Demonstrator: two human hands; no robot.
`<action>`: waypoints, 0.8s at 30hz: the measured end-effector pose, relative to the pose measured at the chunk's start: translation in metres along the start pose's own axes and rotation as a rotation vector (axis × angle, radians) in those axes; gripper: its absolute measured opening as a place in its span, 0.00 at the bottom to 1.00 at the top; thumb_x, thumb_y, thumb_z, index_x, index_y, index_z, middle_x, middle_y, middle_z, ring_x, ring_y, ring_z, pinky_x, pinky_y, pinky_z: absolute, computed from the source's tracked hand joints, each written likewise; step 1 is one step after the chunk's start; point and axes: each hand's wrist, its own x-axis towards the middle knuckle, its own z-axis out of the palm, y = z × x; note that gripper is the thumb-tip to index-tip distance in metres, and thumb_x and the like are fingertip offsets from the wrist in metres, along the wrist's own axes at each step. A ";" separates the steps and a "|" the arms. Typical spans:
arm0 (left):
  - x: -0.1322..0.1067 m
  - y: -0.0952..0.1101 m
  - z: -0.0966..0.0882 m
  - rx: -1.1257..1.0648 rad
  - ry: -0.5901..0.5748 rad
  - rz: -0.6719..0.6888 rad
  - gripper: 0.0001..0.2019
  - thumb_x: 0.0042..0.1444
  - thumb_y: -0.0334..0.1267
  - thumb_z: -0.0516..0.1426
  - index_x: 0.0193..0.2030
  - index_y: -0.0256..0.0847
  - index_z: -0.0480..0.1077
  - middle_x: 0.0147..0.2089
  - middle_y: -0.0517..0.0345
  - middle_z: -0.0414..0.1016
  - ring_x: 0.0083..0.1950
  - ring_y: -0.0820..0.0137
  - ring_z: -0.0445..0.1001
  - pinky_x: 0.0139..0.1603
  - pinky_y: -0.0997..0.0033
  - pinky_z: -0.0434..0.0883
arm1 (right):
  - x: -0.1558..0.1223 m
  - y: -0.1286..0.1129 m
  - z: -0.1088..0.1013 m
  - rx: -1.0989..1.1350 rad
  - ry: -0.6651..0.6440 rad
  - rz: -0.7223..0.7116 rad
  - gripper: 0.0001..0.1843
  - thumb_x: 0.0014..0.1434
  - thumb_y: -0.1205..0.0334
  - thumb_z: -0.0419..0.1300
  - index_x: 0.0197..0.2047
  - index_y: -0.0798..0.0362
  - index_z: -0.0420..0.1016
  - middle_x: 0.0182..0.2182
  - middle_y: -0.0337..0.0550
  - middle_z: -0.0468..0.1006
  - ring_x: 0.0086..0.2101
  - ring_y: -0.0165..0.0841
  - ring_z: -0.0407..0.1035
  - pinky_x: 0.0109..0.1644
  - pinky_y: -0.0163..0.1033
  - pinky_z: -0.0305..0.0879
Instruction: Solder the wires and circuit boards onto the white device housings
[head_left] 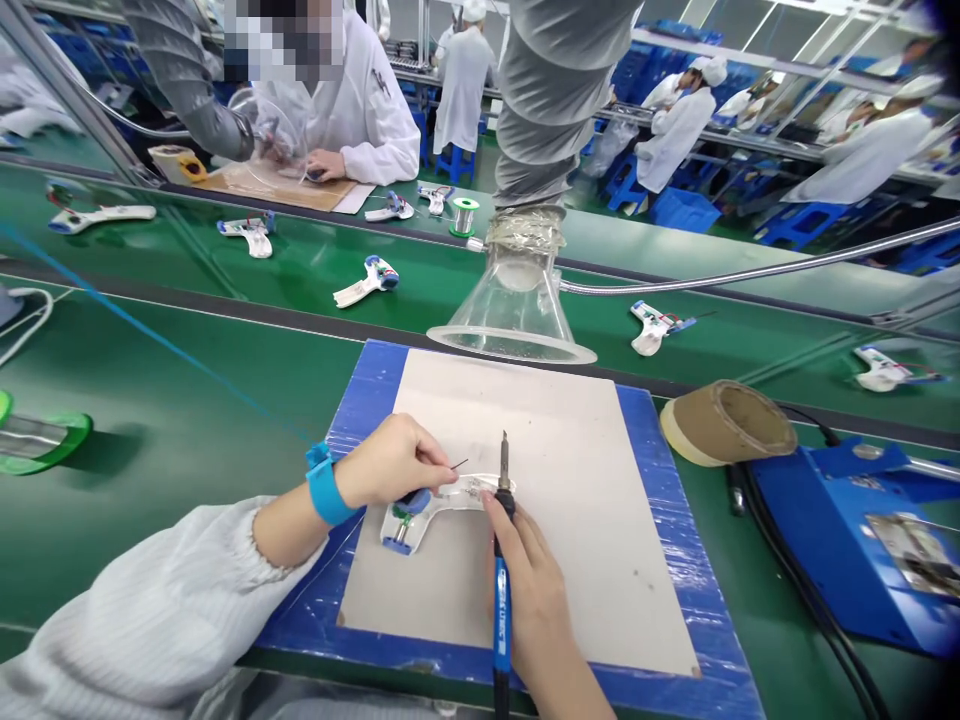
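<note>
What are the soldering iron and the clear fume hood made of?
The soldering iron looks like blue moulded plastic at the handle, with a dull grey metal tip. The fume hood looks like glossy see-through plastic, though glass is possible.

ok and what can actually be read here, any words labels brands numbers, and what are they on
No text can be read for certain.
On the soldering iron handle: white lettering, too blurred to read.
On the solder spool: label too small to read.
On the blue soldering station: label too blurred to read.
</note>
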 end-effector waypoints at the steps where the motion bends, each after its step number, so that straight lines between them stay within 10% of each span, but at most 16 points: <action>1: 0.000 -0.002 0.003 -0.041 0.009 -0.027 0.09 0.51 0.38 0.63 0.29 0.35 0.83 0.22 0.55 0.79 0.20 0.75 0.68 0.21 0.77 0.62 | 0.000 0.001 0.001 0.011 0.027 -0.005 0.30 0.68 0.68 0.46 0.71 0.50 0.54 0.57 0.51 0.74 0.57 0.39 0.70 0.54 0.43 0.76; 16: 0.000 -0.011 0.018 0.229 0.053 0.144 0.07 0.54 0.32 0.63 0.29 0.38 0.83 0.23 0.56 0.78 0.29 0.69 0.71 0.32 0.73 0.65 | -0.009 -0.033 -0.024 0.122 0.431 0.127 0.21 0.60 0.74 0.63 0.56 0.53 0.74 0.38 0.44 0.80 0.36 0.31 0.76 0.39 0.34 0.74; 24: -0.001 -0.004 0.016 0.375 0.014 0.179 0.06 0.55 0.33 0.65 0.29 0.42 0.83 0.28 0.59 0.79 0.37 0.69 0.72 0.46 0.68 0.62 | -0.015 -0.035 -0.022 0.179 0.420 0.078 0.19 0.57 0.78 0.63 0.50 0.58 0.77 0.36 0.46 0.80 0.34 0.32 0.75 0.36 0.37 0.74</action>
